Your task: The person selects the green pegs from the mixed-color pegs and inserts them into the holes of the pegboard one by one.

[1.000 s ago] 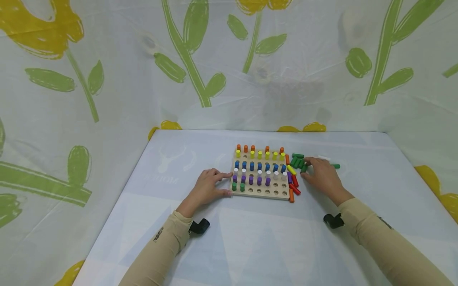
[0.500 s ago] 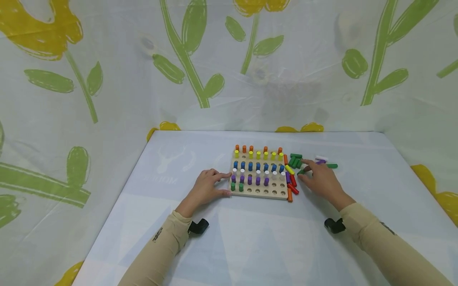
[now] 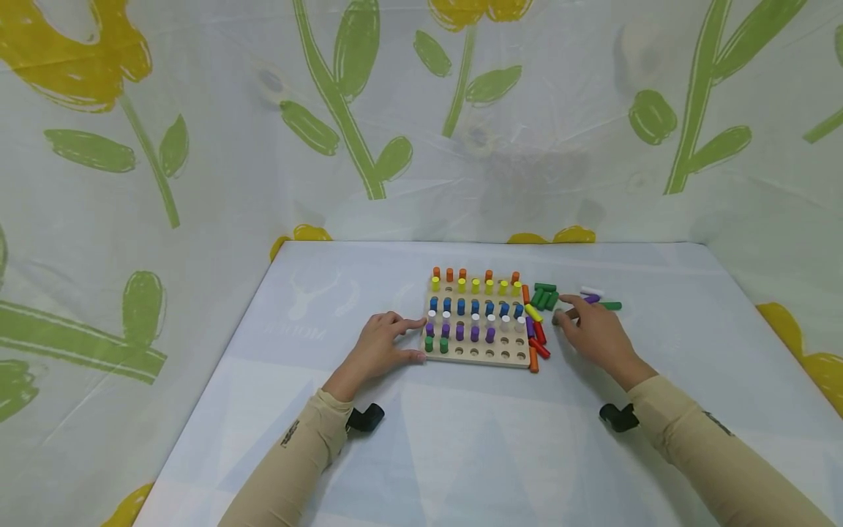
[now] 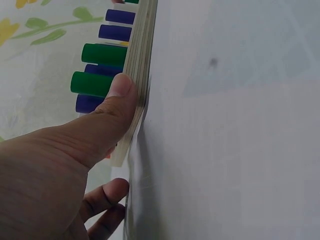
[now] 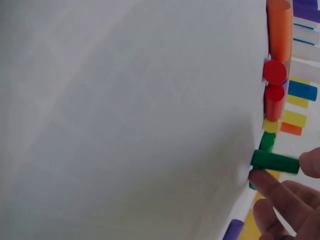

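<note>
A wooden pegboard (image 3: 477,359) lies on the table, with rows of orange, yellow, blue, white, purple and green pegs standing in it. At its near left corner, my left hand (image 3: 378,348) touches it with straight fingers; the thumb (image 4: 120,95) presses the near edge beside two green pegs (image 4: 92,83). To the right of the board, my right hand (image 3: 599,333) pinches a green peg (image 5: 275,161) between thumb and fingertip. Several loose green pegs (image 3: 544,299) lie just beyond those fingertips.
Along the board's right side lie loose red pegs (image 3: 540,332), a yellow peg (image 3: 533,312), a purple peg (image 3: 530,327) and orange pegs (image 3: 533,359). Past the right hand are a white peg (image 3: 591,290), another purple peg (image 3: 592,298) and a green peg (image 3: 612,305).
My right hand has taken a green peg from the loose pile and drawn slightly back, uncovering the purple peg near the white one. The left hand stays at the pegboard's corner.
</note>
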Demonstrator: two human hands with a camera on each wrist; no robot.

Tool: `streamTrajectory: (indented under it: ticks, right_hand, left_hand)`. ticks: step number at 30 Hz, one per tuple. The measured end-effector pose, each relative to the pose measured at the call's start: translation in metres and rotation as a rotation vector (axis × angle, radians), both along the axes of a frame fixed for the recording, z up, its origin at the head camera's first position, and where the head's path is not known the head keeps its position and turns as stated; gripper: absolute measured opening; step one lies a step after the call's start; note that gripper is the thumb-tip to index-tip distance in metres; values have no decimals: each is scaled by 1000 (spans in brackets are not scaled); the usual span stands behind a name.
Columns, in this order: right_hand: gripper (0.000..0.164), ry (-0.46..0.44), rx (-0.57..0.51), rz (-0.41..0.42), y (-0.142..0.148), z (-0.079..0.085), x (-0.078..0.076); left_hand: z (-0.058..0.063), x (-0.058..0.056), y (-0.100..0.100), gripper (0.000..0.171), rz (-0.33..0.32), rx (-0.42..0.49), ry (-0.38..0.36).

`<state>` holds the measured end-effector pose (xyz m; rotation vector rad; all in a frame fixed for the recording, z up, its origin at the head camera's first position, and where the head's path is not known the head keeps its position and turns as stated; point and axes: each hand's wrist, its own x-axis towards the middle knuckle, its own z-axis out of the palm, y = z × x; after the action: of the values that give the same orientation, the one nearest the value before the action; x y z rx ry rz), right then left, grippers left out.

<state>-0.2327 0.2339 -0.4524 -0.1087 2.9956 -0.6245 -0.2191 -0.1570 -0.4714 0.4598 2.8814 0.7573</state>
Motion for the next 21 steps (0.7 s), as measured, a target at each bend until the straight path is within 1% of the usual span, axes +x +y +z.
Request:
streamTrajectory:
  ticks: [6, 11, 16, 21]
  right_hand:
    - [52, 14, -20, -1, 1, -1, -1]
    - [53, 43, -43, 10, 1, 0, 0]
    - [46, 82, -73, 27, 2, 1, 1]
    - [41, 91, -94, 35, 2, 1, 1]
  left_hand:
    - [-1, 0, 0, 72, 2, 4, 4]
    - [0, 0, 0, 72, -4, 5, 14]
    - [1, 1, 0, 72, -11, 7, 17]
    - [0, 1, 0, 72, -18, 6, 25]
